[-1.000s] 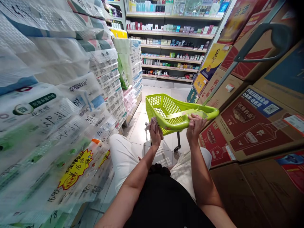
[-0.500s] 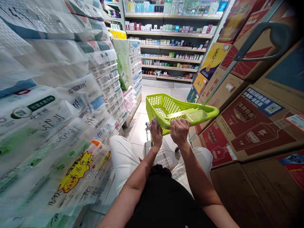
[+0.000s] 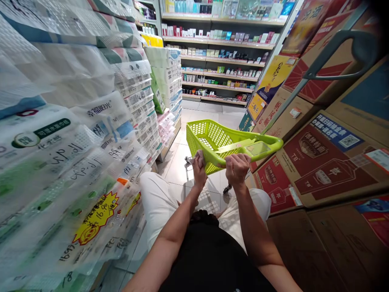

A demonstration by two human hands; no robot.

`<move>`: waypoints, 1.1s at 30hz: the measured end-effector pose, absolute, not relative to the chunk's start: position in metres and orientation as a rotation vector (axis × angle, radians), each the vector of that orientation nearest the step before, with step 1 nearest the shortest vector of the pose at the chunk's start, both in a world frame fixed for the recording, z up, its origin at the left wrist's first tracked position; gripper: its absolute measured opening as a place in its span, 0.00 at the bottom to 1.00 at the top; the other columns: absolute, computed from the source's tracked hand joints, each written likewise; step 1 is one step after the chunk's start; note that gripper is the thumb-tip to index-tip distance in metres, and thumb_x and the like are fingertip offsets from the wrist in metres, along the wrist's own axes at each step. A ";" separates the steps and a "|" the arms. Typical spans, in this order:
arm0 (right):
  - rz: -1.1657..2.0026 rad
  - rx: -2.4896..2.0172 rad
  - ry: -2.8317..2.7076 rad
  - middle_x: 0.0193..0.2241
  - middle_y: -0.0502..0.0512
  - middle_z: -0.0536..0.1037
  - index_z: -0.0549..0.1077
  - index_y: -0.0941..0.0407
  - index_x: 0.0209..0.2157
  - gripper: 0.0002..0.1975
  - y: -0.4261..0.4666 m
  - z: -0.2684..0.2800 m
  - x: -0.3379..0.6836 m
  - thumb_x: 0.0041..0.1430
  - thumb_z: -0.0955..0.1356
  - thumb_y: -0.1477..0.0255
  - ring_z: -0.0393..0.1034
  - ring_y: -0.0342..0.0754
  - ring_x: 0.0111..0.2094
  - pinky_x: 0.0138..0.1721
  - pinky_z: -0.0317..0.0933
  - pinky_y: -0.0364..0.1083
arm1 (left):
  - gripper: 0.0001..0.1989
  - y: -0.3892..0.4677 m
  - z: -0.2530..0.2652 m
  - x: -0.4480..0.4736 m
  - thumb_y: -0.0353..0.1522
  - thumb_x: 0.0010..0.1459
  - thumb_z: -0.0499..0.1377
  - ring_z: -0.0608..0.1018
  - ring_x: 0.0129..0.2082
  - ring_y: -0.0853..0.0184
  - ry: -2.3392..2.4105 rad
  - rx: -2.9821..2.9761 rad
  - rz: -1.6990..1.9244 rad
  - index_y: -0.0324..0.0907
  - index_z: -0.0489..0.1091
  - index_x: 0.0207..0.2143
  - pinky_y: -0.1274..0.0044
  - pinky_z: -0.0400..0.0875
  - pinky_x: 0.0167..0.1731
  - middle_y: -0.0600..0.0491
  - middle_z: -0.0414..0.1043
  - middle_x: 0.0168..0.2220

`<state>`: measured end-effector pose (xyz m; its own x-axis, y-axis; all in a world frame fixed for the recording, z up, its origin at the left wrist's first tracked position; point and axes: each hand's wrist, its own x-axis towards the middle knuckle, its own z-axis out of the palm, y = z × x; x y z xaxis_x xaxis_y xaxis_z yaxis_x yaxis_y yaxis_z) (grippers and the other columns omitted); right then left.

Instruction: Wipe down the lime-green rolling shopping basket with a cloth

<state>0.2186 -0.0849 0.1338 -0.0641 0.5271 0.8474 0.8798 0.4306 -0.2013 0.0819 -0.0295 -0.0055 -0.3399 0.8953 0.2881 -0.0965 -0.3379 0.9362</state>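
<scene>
A lime-green plastic shopping cart (image 3: 232,132) stands in front of me, its basket walls perforated with holes. My left hand (image 3: 199,175) is closed around a crumpled greyish cloth (image 3: 199,155) and presses it against the basket's near left corner. Part of that cloth is hidden by the fingers. On the near rim, to the right, my right hand (image 3: 238,168) is wrapped round the green edge. A flat clear panel (image 3: 259,149) shows on the cart just beyond the right hand.
Packs of tissue paper (image 3: 54,142) are stacked high close on my left. Cardboard cartons (image 3: 331,158) rise close on the right, with a grey handle (image 3: 310,75) sticking up before them. Product shelves (image 3: 212,40) span the far end beyond the tiled floor (image 3: 206,107).
My right hand has slid a little to the right along the cart's rim. The left hand with the cloth has shifted slightly at the corner. The cart's right end has moved slightly rightward.
</scene>
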 end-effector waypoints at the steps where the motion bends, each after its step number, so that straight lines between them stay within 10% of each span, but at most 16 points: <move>1: -0.461 -1.216 -1.725 0.23 0.51 0.74 0.69 0.53 0.24 0.22 -0.085 0.133 0.223 0.72 0.57 0.67 0.65 0.50 0.32 0.47 0.52 0.51 | 0.29 -0.026 -0.005 0.083 0.30 0.60 0.59 0.64 0.70 0.57 1.120 1.172 1.771 0.47 0.67 0.64 0.65 0.58 0.71 0.48 0.63 0.68; 33: -0.455 -1.214 -1.710 0.27 0.50 0.80 0.71 0.54 0.24 0.18 -0.094 0.135 0.300 0.69 0.63 0.69 0.71 0.49 0.36 0.53 0.51 0.55 | 0.24 -0.038 -0.073 0.081 0.40 0.58 0.62 0.69 0.65 0.48 1.211 1.412 1.546 0.45 0.76 0.56 0.55 0.60 0.67 0.39 0.68 0.63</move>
